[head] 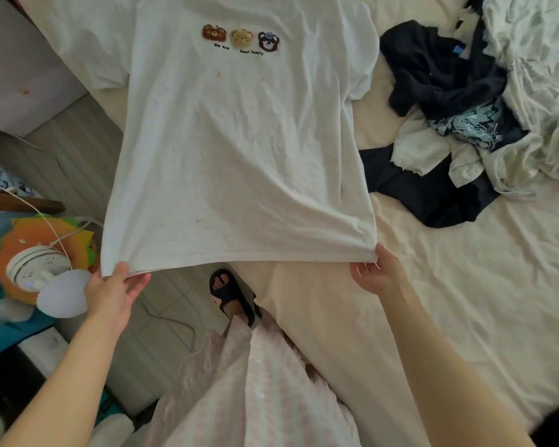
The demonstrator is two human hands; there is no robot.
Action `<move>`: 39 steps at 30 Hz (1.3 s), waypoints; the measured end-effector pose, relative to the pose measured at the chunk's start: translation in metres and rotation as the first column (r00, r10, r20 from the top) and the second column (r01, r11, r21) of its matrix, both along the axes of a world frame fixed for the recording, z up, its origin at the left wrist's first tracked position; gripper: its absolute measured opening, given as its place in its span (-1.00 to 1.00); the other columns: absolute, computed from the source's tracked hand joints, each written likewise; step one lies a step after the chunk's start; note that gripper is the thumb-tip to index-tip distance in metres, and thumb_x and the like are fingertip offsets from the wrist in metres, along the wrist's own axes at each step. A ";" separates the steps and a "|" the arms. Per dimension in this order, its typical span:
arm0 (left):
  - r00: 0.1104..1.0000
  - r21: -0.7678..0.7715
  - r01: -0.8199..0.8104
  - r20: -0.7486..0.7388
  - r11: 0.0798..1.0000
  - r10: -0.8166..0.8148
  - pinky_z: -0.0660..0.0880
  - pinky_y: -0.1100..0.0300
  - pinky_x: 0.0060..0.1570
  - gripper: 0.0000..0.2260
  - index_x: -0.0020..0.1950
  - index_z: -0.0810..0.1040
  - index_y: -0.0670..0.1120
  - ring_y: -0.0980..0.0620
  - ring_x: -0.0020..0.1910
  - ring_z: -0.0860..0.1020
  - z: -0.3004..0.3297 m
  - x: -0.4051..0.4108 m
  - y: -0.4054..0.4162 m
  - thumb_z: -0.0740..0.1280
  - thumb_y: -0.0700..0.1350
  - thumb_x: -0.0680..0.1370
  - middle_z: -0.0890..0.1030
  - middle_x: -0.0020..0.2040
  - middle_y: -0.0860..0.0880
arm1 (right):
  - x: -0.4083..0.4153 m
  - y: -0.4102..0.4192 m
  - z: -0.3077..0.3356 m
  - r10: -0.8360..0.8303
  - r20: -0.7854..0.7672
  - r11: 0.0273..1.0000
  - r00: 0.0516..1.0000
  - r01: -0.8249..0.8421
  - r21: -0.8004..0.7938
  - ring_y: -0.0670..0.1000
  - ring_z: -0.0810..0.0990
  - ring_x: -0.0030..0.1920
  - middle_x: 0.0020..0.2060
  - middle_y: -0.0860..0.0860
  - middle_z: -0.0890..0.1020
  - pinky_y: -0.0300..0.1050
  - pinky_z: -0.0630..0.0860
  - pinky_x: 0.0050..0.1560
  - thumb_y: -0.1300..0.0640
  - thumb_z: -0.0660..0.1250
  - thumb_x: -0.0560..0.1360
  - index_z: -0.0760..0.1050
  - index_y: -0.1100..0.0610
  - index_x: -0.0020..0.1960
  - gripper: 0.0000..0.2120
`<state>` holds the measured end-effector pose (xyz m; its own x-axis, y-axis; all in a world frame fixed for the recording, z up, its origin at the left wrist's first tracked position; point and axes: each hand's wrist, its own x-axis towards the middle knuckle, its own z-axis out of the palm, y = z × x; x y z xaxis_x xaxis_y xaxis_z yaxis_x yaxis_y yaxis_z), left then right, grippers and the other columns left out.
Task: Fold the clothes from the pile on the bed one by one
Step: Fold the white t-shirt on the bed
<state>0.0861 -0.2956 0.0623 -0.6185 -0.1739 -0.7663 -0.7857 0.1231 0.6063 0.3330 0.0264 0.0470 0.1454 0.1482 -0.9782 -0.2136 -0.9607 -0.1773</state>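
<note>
1. A white T-shirt [239, 150] with three bear faces printed on the chest is stretched out front-up, its upper part lying on the bed [465, 285], its hem lifted toward the person.
2. The left hand [113, 291] pinches the hem's left corner — thumb on top, fingers underneath.
3. The right hand [376, 272] pinches the hem's right corner the same way.
4. The pile of clothes [471, 117] — dark and pale pieces, crumpled — lies on the bed to the right of the shirt.
</note>
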 end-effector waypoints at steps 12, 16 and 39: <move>0.966 0.015 -0.255 0.037 0.967 0.254 0.30 -0.10 0.36 -0.62 0.45 0.20 -0.21 -0.10 0.28 0.42 0.024 -0.006 0.012 0.12 -0.28 0.63 0.40 0.33 -0.17 | 0.028 0.025 0.043 -0.272 -0.295 0.918 0.916 0.339 0.205 -0.07 0.62 0.06 0.09 -0.07 0.63 -0.24 0.52 0.13 0.42 0.34 0.35 0.47 0.17 0.25 -0.51; 0.959 0.024 -0.279 0.047 0.960 0.278 0.31 -0.13 0.34 -0.62 0.44 0.22 -0.18 -0.11 0.29 0.42 0.028 -0.003 0.017 0.11 -0.31 0.62 0.41 0.32 -0.15 | 0.042 0.039 0.044 -0.233 -0.105 0.913 0.967 0.254 0.319 0.00 0.62 -0.06 -0.08 0.04 0.57 -0.14 0.60 -0.09 0.30 0.30 0.51 0.44 0.25 0.18 -0.75; 1.000 -0.078 -0.004 0.005 0.997 0.004 0.48 -0.02 0.19 -0.65 0.46 0.22 -0.10 -0.16 0.10 0.57 0.015 0.001 0.019 0.09 -0.14 0.66 0.45 0.29 -0.15 | -0.018 0.014 -0.004 0.141 0.207 0.988 0.968 -0.151 0.034 -0.09 0.49 -0.18 -0.18 -0.07 0.52 -0.11 0.41 -0.14 0.18 0.26 0.53 0.47 0.09 0.16 -0.79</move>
<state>0.0874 -0.2765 0.0775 -0.6136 -0.2361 -0.7535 -0.7895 0.1670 0.5906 0.3152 0.0407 0.0434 0.3141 0.2299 -0.9211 -0.0262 -0.9678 -0.2505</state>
